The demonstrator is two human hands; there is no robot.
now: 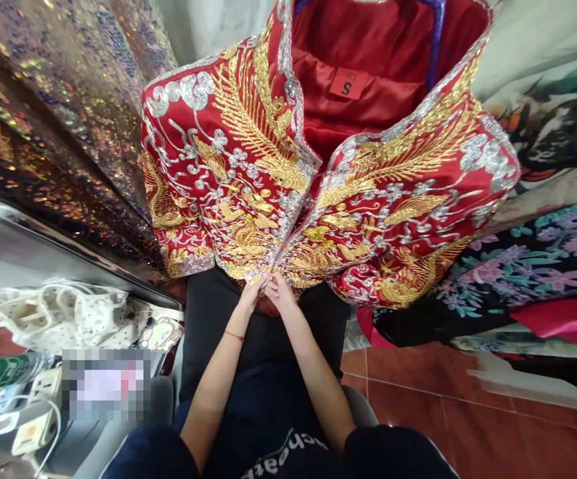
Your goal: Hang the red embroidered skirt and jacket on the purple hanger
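A red jacket (248, 140) with dense gold and silver embroidery hangs in front of me, its collar spread and a red size label (349, 83) marked S inside. Part of a purple hanger (436, 40) shows at the neck. At the bottom of the front opening, my left hand (254, 291) pinches the hem edge. Close against it, my right hand (279, 290) is closed on the other front edge. Whatever fastener may lie between the fingertips is too small to make out.
Sequinned fabric (68, 100) hangs at the left. Below it, a polka-dot white cloth bag (68, 313), a green-labelled bottle (8, 372) and white sockets with a cable (33, 432) lie on a surface. Floral black garments (542, 266) hang at right above a red tiled floor (418, 392).
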